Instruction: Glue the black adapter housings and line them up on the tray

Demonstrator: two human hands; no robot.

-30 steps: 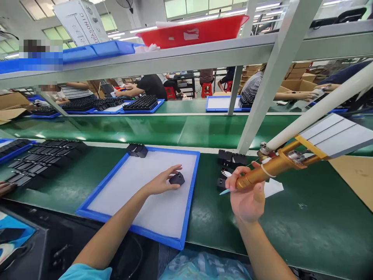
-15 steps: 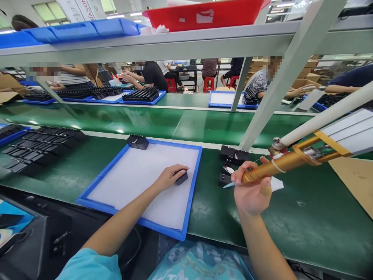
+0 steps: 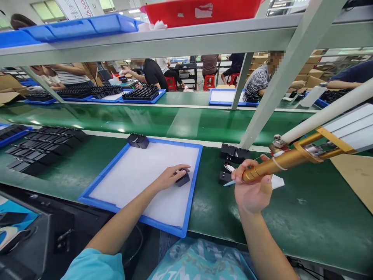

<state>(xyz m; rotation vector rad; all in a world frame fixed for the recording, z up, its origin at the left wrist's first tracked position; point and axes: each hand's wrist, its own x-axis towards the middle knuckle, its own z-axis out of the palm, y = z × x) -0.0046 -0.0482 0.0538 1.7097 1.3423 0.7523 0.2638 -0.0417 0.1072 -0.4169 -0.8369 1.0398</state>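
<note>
"Head view: where was the left hand [image 3: 169, 178]?"

"Over the right part of a shallow, blue-rimmed tray with a flat white lining [image 3: 131, 177]. Its fingers and thumb were closed around a small, black, box-shaped block [image 3: 183, 180], just inside the right rim."

"And the right hand [image 3: 253, 192]?"

"Well apart from the left, palm up, its fingers curled over the front of a gold-coloured, cylindrical metal tool [image 3: 279, 164]. The tool's thin, pale-blue tip [image 3: 229, 183] pointed left, toward a few loose black blocks [image 3: 225, 178] on the green desk [image 3: 291, 233]. Whether the tip touched one — I couldn't tell."

"Anything else near that hand?"

"A white, paper-like piece [image 3: 278, 182] lay on the desk, partly behind it."

"What about the tray's far left corner?"

"A small cluster of black blocks [image 3: 139, 141] stood there — away from the left hand. Farther left, long rows of similar black blocks [image 3: 46, 147] sat directly on the desk."

"And above?"

"A red plastic tub [image 3: 201, 14] rested on the pale grey shelf [image 3: 175, 42]."
</note>
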